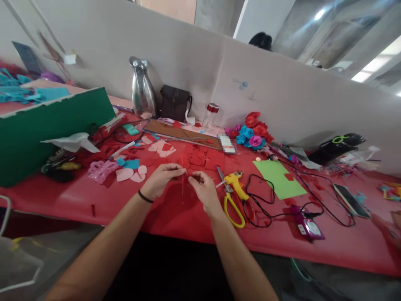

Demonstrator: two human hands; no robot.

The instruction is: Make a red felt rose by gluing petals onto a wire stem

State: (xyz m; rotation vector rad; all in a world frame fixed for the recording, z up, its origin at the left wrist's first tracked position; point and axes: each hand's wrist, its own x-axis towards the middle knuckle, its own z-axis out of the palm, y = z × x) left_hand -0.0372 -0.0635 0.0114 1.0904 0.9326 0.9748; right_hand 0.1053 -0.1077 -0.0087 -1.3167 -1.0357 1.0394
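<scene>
One long red table (109, 205) carries everything, and its contents look like work partly through. On the left a large green board (56, 129) stands on edge. On the far side, right of centre, a bunch of paper flowers (250, 131) in red, blue and pink appears fully formed; I would count those blooms as done. A light green sheet (275, 182) lies flat nearer on the right, with a small red scrap on it.

At the near middle, the left hand (163, 179) has thumb and fingers pinched narrow on the upper end of a thin stem. Just to its right, the right hand (203, 190) has its fingertips drawn close together near the same end; whether they grip anything is too small to tell.

Right of the hands, a yellow glue gun (236, 184) lies just beside yellow-handled scissors (228, 187), neither one held. Beyond the fingers are red cut pieces (197, 159); to the left, pale pink petals (125, 174) lie near blue scraps (130, 163). Cutting seems well advanced, while these loose shapes are still unjoined.

Smallest is the thin stem (183, 188) itself, hanging between the hands, its lower length bare; I judge this piece barely begun.
</scene>
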